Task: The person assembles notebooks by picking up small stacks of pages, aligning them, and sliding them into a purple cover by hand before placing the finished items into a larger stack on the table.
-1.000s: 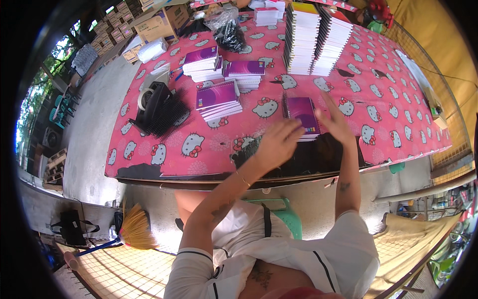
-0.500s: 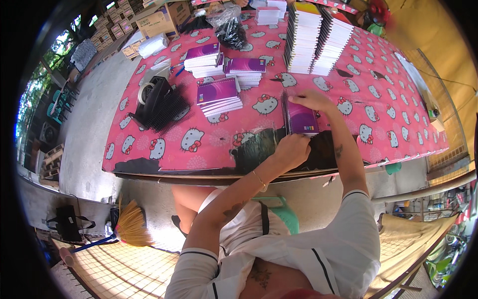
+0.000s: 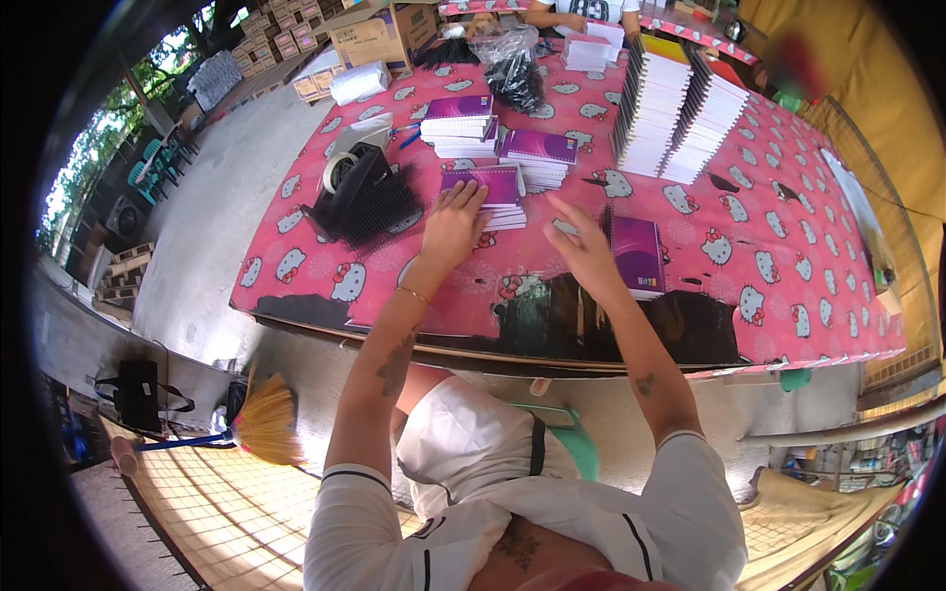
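My left hand (image 3: 453, 225) lies over the front of the nearest small stack of purple notebooks (image 3: 498, 177), its fingers stretched flat on the top cover. To the right, my right hand (image 3: 583, 246) is held over the table with fingers apart and nothing in them. Close beside it lies a single purple notebook (image 3: 639, 251), a black coil along its left edge. Two more piles of purple notebooks, one at the left (image 3: 459, 116) and one at the right (image 3: 538, 148), stand just behind the nearest stack.
Black binding coils (image 3: 379, 212) and a tape dispenser (image 3: 360, 182) lie left. Tall spiral notebook stacks (image 3: 650, 108) stand back right. Farther off are a plastic bag (image 3: 512, 74), a cardboard box (image 3: 384, 39) and a person's hand (image 3: 574, 22). Black patches mark the pink tablecloth's (image 3: 453, 276) front edge.
My left hand has left the single notebook and moved left onto the nearest stack. My right hand has let go of that notebook and shifted left of it. The view has turned somewhat.
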Demonstrator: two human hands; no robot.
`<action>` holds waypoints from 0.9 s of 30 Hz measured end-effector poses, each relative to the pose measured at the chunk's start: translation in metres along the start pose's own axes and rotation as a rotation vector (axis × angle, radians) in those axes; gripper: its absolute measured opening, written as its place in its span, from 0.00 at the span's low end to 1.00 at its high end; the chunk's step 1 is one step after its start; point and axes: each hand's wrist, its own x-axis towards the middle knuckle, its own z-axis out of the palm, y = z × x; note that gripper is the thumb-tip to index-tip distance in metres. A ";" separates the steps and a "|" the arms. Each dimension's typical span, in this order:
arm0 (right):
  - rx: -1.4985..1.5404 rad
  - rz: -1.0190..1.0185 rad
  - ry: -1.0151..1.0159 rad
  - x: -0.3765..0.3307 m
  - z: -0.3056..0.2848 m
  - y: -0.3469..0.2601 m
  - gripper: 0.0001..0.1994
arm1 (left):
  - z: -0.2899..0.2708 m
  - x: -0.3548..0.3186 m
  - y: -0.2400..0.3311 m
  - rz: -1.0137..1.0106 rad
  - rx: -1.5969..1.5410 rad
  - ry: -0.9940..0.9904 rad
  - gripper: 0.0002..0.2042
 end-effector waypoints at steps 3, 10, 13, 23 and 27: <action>0.052 0.146 0.123 0.056 0.027 0.072 0.33 | 0.004 0.009 0.021 -0.026 0.071 0.031 0.25; -0.305 -0.095 0.168 0.051 0.083 0.082 0.39 | -0.003 0.001 -0.004 -0.228 -0.124 0.008 0.21; -0.371 -0.176 0.150 0.048 0.076 0.078 0.36 | -0.001 0.007 -0.006 -0.343 0.029 0.220 0.24; -0.291 -0.206 0.189 0.065 0.056 0.102 0.35 | -0.052 0.030 -0.015 -0.622 -0.434 0.428 0.23; -0.083 -0.377 0.114 0.045 0.047 -0.001 0.38 | -0.142 0.026 0.023 -0.347 -0.643 0.030 0.22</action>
